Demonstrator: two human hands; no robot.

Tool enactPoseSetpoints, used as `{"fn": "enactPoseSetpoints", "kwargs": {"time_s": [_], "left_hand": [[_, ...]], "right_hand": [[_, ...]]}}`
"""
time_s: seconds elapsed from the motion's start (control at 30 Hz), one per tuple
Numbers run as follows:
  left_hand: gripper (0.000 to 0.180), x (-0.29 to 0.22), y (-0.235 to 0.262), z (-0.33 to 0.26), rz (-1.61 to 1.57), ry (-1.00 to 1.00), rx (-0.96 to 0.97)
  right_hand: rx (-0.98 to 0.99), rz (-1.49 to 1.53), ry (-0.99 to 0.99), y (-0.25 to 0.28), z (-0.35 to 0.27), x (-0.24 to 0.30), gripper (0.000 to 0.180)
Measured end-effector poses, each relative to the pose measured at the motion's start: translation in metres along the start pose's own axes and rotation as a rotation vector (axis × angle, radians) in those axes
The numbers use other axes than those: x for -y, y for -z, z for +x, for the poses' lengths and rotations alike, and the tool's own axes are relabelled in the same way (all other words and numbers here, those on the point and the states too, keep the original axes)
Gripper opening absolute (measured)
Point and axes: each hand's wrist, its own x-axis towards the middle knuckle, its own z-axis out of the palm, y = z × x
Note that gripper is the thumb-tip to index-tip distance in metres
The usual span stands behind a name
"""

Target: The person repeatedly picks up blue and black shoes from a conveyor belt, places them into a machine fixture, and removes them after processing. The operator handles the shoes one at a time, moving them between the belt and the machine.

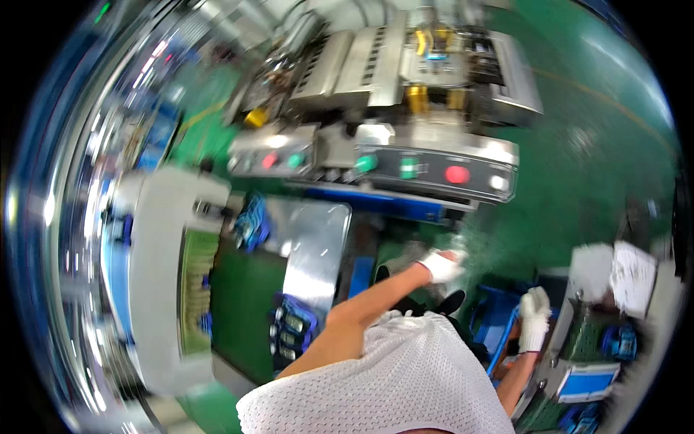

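My left hand (pixel 443 266), in a white knit glove, reaches to the right in front of my body, over the floor. Motion blur smears its fingers, and I make out nothing held in it. My right hand (pixel 535 320), gloved the same way, is down at my right side. It is closed over the raised edge of a blue plastic bin-like piece (pixel 499 318); the fingers' undersides are hidden. Ahead stands a metal machine (pixel 376 69) with a control panel (pixel 434 172) carrying green, red and white buttons.
Left of me is a metal plate (pixel 316 249) with blue-and-black parts (pixel 293 325) beside it. Farther left stands a pale machine housing (pixel 155 282) with a greenish opening. At right, a rack (pixel 578 347) holds blue parts and papers (pixel 632 278). The floor (pixel 578 166) is green.
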Motion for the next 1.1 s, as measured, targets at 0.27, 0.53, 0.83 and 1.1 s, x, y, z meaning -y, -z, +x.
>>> {"fn": "enactPoseSetpoints", "kwargs": {"time_s": [0.27,0.53,0.83,1.1], "left_hand": [[0.034,0.350,0.071,-0.421,-0.158,1.147,-1.334],[0.046,0.481,0.010,-0.546,-0.198,1.408,-1.138],[0.042,0.739,0.150,-0.730,0.001,1.734,-0.868],[0.064,0.804,0.123,-0.797,-0.245,1.660,-0.742]], "right_hand": [[0.538,-0.676,0.110,-0.221,0.005,0.024,0.061],[0.663,-0.870,0.126,-0.340,-0.016,0.007,0.056],[0.371,-1.576,-0.116,-0.324,-0.088,0.083,0.060],[0.480,-1.693,-0.230,-0.385,-0.132,0.133,0.053]]}}
